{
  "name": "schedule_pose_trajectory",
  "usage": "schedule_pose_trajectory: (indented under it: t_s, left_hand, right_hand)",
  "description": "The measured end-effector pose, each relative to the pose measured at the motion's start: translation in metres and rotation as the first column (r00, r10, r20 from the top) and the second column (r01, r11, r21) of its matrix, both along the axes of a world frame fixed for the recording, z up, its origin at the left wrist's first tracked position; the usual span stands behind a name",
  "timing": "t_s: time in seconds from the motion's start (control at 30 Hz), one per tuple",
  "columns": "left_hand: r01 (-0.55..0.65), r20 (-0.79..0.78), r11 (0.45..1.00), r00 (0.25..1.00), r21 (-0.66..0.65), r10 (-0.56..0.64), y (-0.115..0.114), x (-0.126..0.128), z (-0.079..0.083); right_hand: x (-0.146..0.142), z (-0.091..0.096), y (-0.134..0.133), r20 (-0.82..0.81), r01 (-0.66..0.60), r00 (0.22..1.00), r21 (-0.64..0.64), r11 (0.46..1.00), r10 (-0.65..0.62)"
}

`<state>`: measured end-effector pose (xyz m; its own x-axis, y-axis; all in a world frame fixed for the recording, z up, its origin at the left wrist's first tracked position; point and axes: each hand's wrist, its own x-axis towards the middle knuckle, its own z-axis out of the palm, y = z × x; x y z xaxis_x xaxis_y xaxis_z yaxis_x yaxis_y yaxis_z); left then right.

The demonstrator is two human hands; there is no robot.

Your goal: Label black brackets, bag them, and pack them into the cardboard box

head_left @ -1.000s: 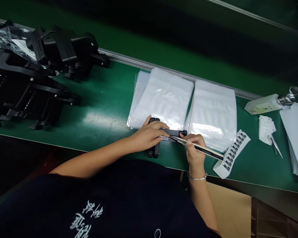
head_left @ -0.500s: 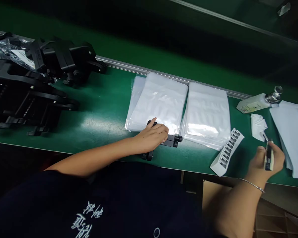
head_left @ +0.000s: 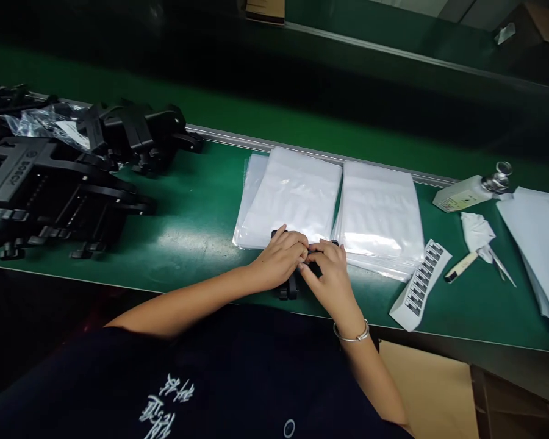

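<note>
A small black plastic part (head_left: 291,287) lies near the front edge of the green bench (head_left: 192,207), mostly covered by my hands. My left hand (head_left: 279,257) rests curled over its left side. My right hand (head_left: 328,274) presses on its right side, fingers bent and meeting the left hand's fingertips. Right behind both hands lies a stack of clear plastic bags (head_left: 291,196), with a second stack (head_left: 379,210) beside it. A slim cream-handled tool (head_left: 460,267) lies on the bench to the right, away from my hands.
Large black plastic assemblies (head_left: 50,183) crowd the left of the bench. A white strip of labels (head_left: 419,285) lies to the right, then a crumpled tissue (head_left: 476,231), tweezers (head_left: 503,268), a lying bottle (head_left: 469,194) and white sheets (head_left: 540,244). Brown cardboard (head_left: 427,390) sits below.
My right hand carried the slim tool off to the right, left it on the bench, and came back onto the black part. The left hand stayed on the part.
</note>
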<state>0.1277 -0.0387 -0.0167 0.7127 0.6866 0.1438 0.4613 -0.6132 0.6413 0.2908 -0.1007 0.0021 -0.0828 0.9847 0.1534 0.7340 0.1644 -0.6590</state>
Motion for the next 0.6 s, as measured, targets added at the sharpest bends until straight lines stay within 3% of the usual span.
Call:
schedule_pose_trajectory:
  t_s: [0.13, 0.27, 0.37, 0.43, 0.5, 0.6]
  left_hand:
    - [0.032, 0.038, 0.999, 0.999, -0.007, -0.032, 0.001, -0.007, 0.003]
    - [0.052, 0.039, 0.995, 0.998, -0.086, -0.048, 0.002, -0.028, 0.005]
    - [0.074, -0.019, 0.986, 0.997, -0.147, -0.078, 0.002, -0.039, 0.002]
    - [0.072, -0.018, 0.985, 0.997, -0.155, -0.075, 0.0, -0.041, -0.002]
    - [0.042, 0.008, 0.989, 0.999, -0.142, -0.041, -0.001, -0.04, -0.007]
    - [-0.033, 0.057, 0.991, 0.998, -0.129, 0.041, -0.003, -0.038, -0.011]
  right_hand:
    - [0.001, -0.006, 0.009, -0.034, -0.03, 0.999, -0.022, 0.999, 0.029]
    - [0.003, 0.002, 0.007, -0.075, 0.003, 0.997, -0.08, 0.997, -0.009]
    - [0.004, 0.011, 0.002, -0.319, 0.007, 0.947, -0.079, 0.997, -0.032]
    - [0.006, 0.013, 0.0, -0.434, 0.085, 0.895, -0.06, 0.995, -0.102]
    - [0.007, 0.01, 0.001, -0.413, 0.161, 0.892, -0.093, 0.983, -0.185]
    - [0.005, 0.0, 0.007, -0.346, 0.144, 0.914, -0.215, 0.966, -0.214]
